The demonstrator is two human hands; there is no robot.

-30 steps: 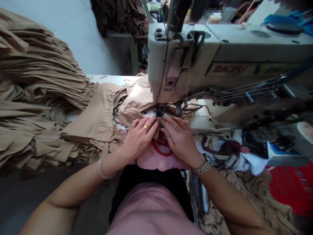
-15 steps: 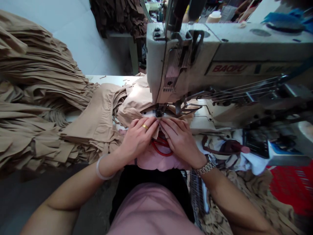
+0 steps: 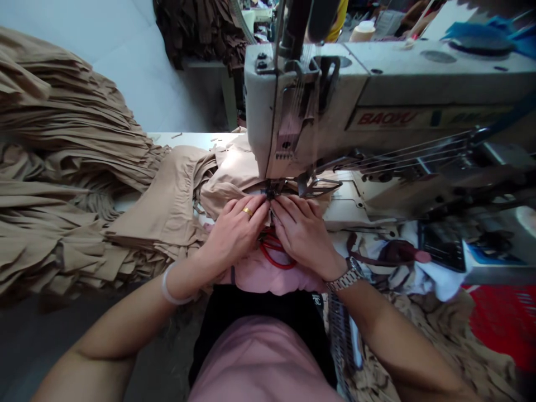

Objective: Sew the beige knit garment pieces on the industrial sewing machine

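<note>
Both my hands meet right in front of the presser foot point(image 3: 270, 192) of a sewing machine point(image 3: 310, 95). My left hand point(image 3: 240, 226), with a ring on one finger, has its fingers closed on the edge of a beige fabric piece point(image 3: 228, 190). My right hand point(image 3: 304, 231) pinches the same fabric from the other side, its fingertips almost touching the left ones. The fabric runs under the foot and spreads behind and to the left. Below the hands, red-handled scissors point(image 3: 278, 251) lie on pink cloth point(image 3: 259, 276), partly covered by the right hand.
Beige garment pieces point(image 3: 154, 206) are stacked left of the machine, beside a large pile of beige fabric point(image 3: 75, 111). A phone point(image 3: 441, 245) lies at the right, above a red basket point(image 3: 498, 318). Dark brown fabric point(image 3: 201, 33) sits at the back.
Both hands have moved slightly forward, closer to the presser foot, with the fabric between them. The view has shifted a little; the stacks look the same.
</note>
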